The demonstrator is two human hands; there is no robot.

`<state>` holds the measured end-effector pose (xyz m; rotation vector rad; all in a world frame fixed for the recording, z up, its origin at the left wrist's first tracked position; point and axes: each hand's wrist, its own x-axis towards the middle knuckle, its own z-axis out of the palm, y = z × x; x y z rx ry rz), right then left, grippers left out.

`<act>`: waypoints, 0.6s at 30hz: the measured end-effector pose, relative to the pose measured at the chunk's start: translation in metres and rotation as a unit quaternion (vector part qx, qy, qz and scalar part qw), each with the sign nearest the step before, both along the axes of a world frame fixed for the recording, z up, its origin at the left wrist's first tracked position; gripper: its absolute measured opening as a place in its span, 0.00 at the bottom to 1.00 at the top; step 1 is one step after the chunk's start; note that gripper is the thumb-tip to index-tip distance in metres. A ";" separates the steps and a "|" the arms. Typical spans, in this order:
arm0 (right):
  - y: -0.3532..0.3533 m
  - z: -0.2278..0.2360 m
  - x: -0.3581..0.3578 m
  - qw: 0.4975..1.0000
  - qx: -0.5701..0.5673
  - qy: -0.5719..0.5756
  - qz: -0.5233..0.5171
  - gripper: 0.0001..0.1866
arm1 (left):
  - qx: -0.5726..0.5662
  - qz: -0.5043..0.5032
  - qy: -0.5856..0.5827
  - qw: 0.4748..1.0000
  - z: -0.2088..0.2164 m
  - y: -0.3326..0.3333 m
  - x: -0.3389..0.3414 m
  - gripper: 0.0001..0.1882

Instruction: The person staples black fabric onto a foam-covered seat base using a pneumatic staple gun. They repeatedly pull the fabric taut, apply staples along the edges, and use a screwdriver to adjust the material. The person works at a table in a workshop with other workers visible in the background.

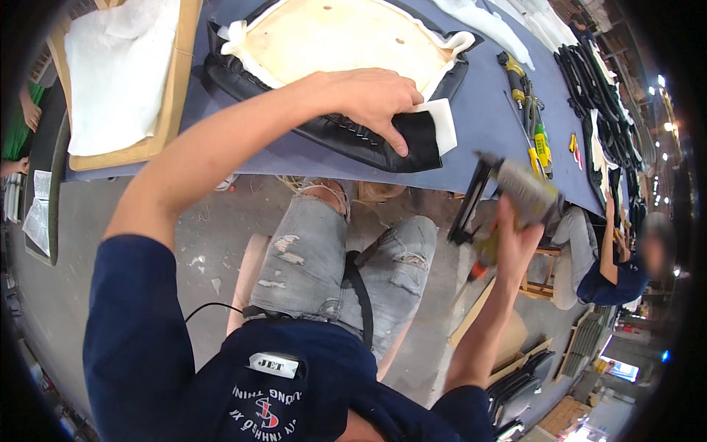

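Note:
An upholstered panel lies underside up on the blue-grey table, with a bare pale wooden board [331, 37] in its middle. Its black cover [346, 140] is folded round the edge, and staples show along the near fold. My left hand [375, 99] grips the near right edge, thumb over the cover and fingers toward the board. Beside that thumb, a white padding strip [445, 127] sticks out from under a black flap. My right hand [515, 228] holds a pneumatic staple gun [524, 188] off the table's near edge, apart from the panel and slightly blurred.
Further right on the table [471, 96] lie a second yellow-and-black tool [513, 77], screwdrivers [541, 144] and small red-and-yellow snips [574, 147]. White padding [121, 74] covers a wooden frame at left. Stacked black covers [589, 88] and a co-worker [618, 272] are at right.

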<state>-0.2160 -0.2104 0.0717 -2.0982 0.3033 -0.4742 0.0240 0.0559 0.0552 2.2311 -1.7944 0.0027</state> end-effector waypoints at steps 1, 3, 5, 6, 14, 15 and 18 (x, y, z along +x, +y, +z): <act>0.025 0.001 -0.013 1.000 0.027 0.004 -0.010 0.25 | -0.052 -0.032 0.055 0.997 -0.009 0.005 0.005 0.28; 0.064 -0.013 -0.037 0.998 0.060 0.004 -0.013 0.26 | -0.125 -0.038 0.137 0.982 -0.038 0.012 0.012 0.27; 0.095 -0.025 -0.045 0.991 0.133 0.015 -0.003 0.24 | -0.147 -0.011 0.191 0.971 -0.050 0.018 0.011 0.26; 0.114 -0.024 -0.045 0.980 0.196 0.038 -0.002 0.24 | -0.133 -0.012 0.222 0.966 -0.052 0.018 0.012 0.26; 0.137 -0.076 -0.022 0.996 0.084 0.028 0.025 0.22 | -0.072 0.026 0.251 0.965 -0.044 0.016 0.014 0.27; 0.137 -0.087 -0.027 0.999 0.039 0.025 0.027 0.26 | -0.071 0.025 0.238 0.968 -0.046 0.015 0.014 0.27; 0.140 -0.099 -0.025 0.999 0.031 0.020 0.023 0.31 | -0.076 0.033 0.225 0.971 -0.050 0.015 0.014 0.27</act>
